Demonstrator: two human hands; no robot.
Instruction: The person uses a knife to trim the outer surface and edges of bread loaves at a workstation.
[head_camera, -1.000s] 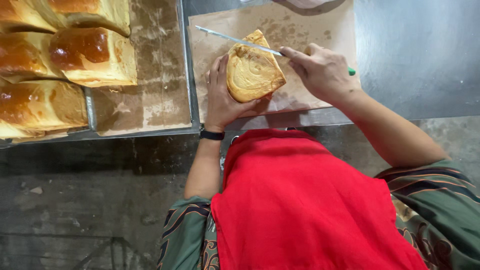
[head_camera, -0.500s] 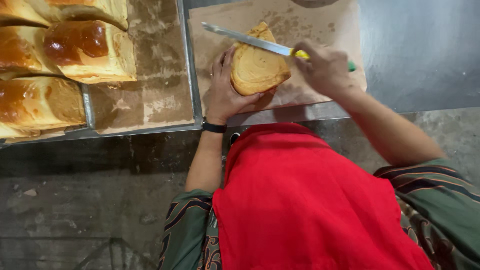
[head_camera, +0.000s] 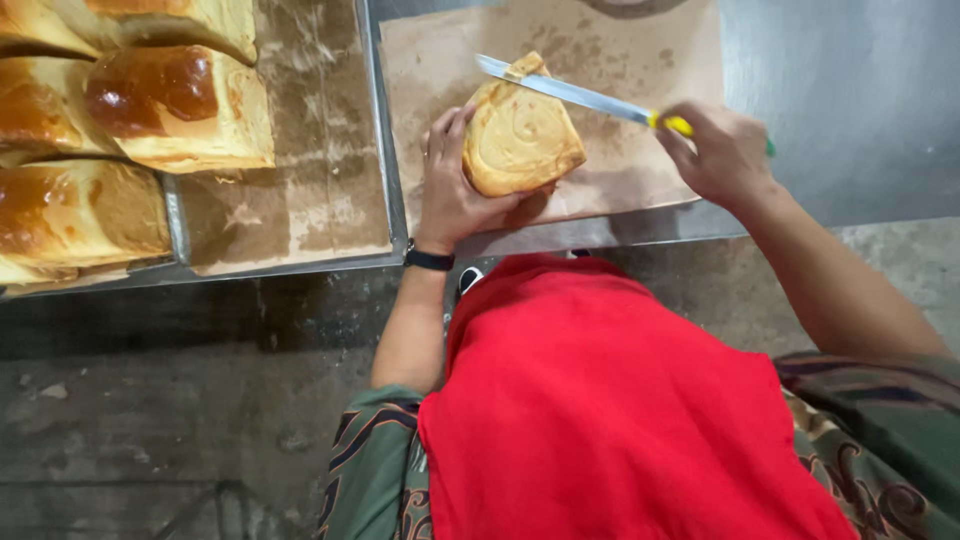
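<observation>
A thick slice of bread (head_camera: 520, 135) with a buttery swirled face stands tilted on brown paper (head_camera: 640, 60). My left hand (head_camera: 450, 185) holds it from the left and below, with a black band on the wrist. My right hand (head_camera: 725, 150) grips the yellow handle of a long knife (head_camera: 560, 90). The blade lies across the slice's upper edge, its tip pointing left with a dab of spread on it.
A metal tray (head_camera: 385, 200) lined with stained paper sits at left and holds several glossy brown loaves (head_camera: 150, 105). The brown paper lies on a grey metal counter (head_camera: 850, 80). A red cloth (head_camera: 620, 400) covers my front, over a dark concrete floor.
The knife has swept along the top of the slice, and my right hand has shifted right. My left hand kept hold of the bread, which turned a little.
</observation>
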